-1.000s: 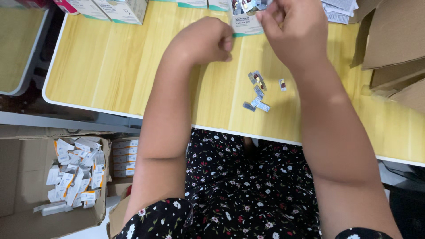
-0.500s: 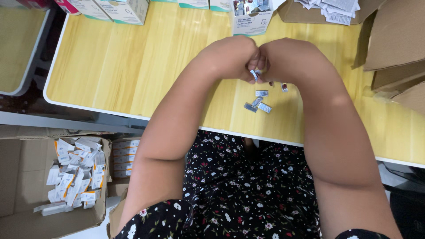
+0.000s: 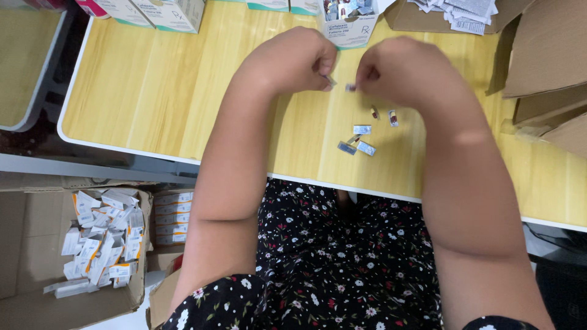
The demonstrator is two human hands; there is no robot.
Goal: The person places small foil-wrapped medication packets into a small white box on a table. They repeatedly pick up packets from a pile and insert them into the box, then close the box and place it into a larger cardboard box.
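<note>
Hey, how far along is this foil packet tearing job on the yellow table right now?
Done: a few small foil pieces and two dark capsules lie on the yellow table. In hand: the left hand and right hand each pinch a small foil bit between them. Left: the open white box behind the hands holds more packets.

Foil scrap (image 3: 350,87) between both grips too small to identify; open carton (image 3: 348,27) cut off by top edge.

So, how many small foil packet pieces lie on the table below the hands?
3: one foil piece highest, one lower left, one lower right. Others may hide under the hands.
</note>
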